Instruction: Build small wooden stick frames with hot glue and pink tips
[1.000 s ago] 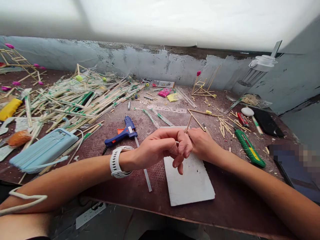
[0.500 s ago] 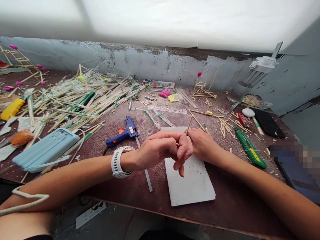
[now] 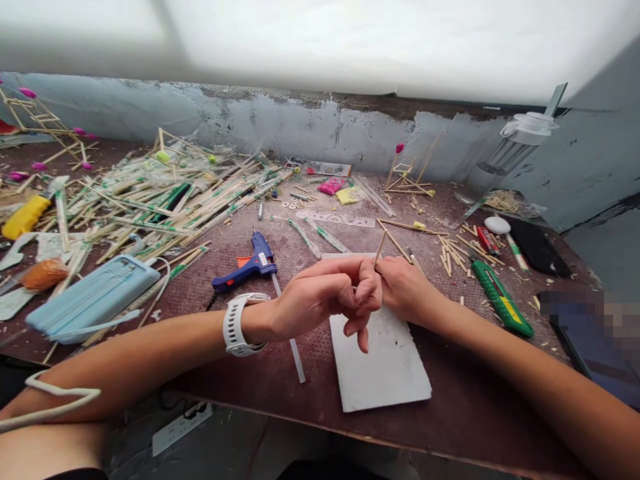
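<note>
My left hand (image 3: pixel 340 293), with a white watch (image 3: pixel 243 325) on its wrist, is over a white board (image 3: pixel 383 367), its fingers curled. A thin wooden stick (image 3: pixel 380 248) rises from between the two hands, its lower part hidden by my left fingers. Beyond it, my right hand (image 3: pixel 404 285) rests low at the board's far edge, its fingertips mostly hidden behind the left hand. Both hands are closed around the stick area. Left of them lies a blue glue gun (image 3: pixel 253 262) with a clear glue stick (image 3: pixel 297 360) under my left wrist.
Cut sticks (image 3: pixel 450 252) and a green cutter (image 3: pixel 501 298) lie right. A light blue power bank (image 3: pixel 93 297) and piled sticks (image 3: pixel 145 193) fill the left. A small stick frame (image 3: pixel 407 179) and a clear bottle (image 3: pixel 510 153) stand at the back.
My left fingers have shifted slightly left and curled a little more. The stick leans slightly differently. Other things on the table look the same.
</note>
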A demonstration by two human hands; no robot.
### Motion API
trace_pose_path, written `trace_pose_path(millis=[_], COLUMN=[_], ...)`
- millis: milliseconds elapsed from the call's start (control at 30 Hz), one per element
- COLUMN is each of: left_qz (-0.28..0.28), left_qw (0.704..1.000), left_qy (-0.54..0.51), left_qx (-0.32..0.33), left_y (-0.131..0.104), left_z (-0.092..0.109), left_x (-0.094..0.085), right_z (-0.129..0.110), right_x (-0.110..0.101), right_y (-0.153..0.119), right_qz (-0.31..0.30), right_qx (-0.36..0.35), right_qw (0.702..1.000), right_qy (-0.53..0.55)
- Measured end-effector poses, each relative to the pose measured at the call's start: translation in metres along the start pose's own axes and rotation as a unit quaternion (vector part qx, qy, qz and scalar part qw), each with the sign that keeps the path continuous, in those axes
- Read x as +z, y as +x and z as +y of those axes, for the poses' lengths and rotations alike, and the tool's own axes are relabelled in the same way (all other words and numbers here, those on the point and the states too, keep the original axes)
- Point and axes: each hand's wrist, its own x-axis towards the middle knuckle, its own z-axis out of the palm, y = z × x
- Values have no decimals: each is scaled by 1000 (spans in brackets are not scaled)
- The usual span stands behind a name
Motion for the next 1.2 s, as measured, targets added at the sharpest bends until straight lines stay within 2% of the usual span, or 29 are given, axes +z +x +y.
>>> trace_pose_path(millis=[367, 700, 1200], left_qz=[-2, -10, 1], left_qw=[1000, 999, 1000], left_qy=[7, 29, 3], left_qx=[10, -16, 6], left_y=[-1, -3, -3], left_z=[-2, 0, -1], left_x=[-1, 1, 4], right_z=[-1, -4, -5], right_x=[0, -2, -3], right_y=[-1, -1, 0], right_qz=[5, 2, -4], right_qx=[2, 2, 7], right_qw=[1000, 999, 999], right_qy=[-30, -52, -54])
